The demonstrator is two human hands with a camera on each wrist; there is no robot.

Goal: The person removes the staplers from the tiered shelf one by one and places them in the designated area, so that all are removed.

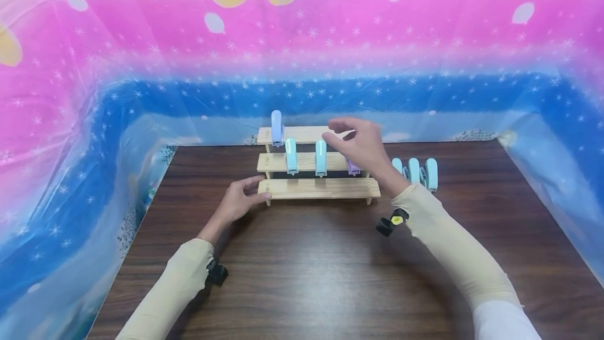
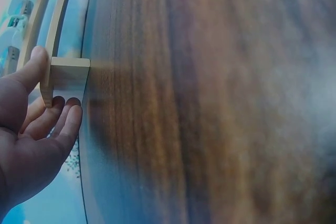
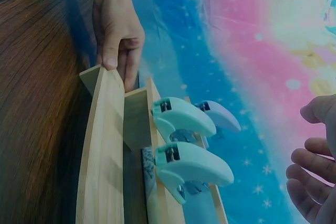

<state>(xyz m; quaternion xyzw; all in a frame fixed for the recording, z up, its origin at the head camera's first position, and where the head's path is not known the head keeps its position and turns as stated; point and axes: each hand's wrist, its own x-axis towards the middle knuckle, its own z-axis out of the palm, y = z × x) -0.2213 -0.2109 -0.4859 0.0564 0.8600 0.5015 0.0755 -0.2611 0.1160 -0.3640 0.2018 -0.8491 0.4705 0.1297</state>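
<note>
A three-tier wooden display rack (image 1: 318, 188) stands at the table's far side. My left hand (image 1: 239, 199) grips the left end of its lowest tier, thumb on the board in the left wrist view. My right hand (image 1: 360, 143) hovers over the rack's right side, fingers loosely bent, holding nothing. On the top tier at left stands a blue-violet stapler (image 1: 277, 127). Two mint staplers (image 1: 291, 156) stand on the middle tier. To their right, a purple stapler (image 1: 353, 167) is partly hidden by my right hand. The lowest tier bears no stapler.
Several mint staplers (image 1: 431, 174) stand in a row on the dark wooden table (image 1: 321, 266), right of the rack. A pink and blue patterned cloth (image 1: 330, 56) hangs behind and around the table.
</note>
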